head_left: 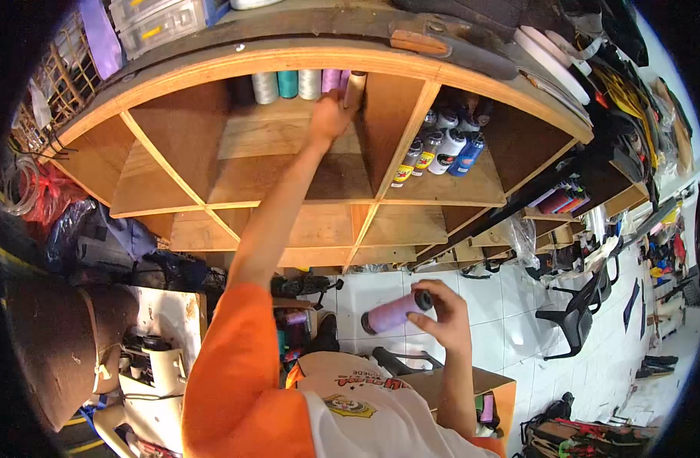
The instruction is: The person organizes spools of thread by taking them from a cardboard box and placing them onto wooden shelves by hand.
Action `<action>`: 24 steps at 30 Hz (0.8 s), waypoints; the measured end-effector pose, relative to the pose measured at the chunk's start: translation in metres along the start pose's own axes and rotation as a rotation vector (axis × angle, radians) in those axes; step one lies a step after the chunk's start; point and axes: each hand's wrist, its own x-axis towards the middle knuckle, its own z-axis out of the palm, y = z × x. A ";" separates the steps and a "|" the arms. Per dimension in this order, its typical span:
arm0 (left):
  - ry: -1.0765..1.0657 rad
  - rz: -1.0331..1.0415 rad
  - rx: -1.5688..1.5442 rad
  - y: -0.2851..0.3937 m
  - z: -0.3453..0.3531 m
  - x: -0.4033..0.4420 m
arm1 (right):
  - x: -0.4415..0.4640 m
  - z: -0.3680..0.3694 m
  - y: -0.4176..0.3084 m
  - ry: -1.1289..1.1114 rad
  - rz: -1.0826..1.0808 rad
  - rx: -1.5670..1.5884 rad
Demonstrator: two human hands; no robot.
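My left hand (333, 117) reaches deep into the upper middle compartment of the wooden shelf (289, 172). Its fingers are closed around a tan thread spool (355, 89) at the right end of a row. Beside it in that row are purple spools (331, 80), a white spool (309, 84), a teal spool (287, 84) and a silvery spool (265, 88). Lower down, in front of my body, my right hand (443, 317) grips a light purple spool (396, 314) by its black end, with the spool tilted.
Several bottles (445, 149) fill part of the compartment to the right. An open cardboard box (506, 389) with spools is below my right arm. A black chair (571, 320) stands on the tiled floor at right, and a machine (163, 362) is at lower left.
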 end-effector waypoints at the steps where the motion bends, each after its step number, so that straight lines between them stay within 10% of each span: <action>1: -0.174 0.007 -0.190 0.017 -0.020 -0.021 | 0.007 0.002 -0.003 0.018 -0.019 0.021; 6: -0.747 0.308 -0.309 0.128 -0.145 -0.157 | 0.049 0.026 -0.023 0.146 -0.118 0.095; 15: -0.260 -0.109 -0.073 0.118 -0.164 -0.149 | 0.095 0.064 -0.046 0.127 -0.303 0.027; 24: -0.027 -0.115 -0.123 0.005 -0.057 0.007 | 0.023 0.017 0.022 0.179 0.067 0.043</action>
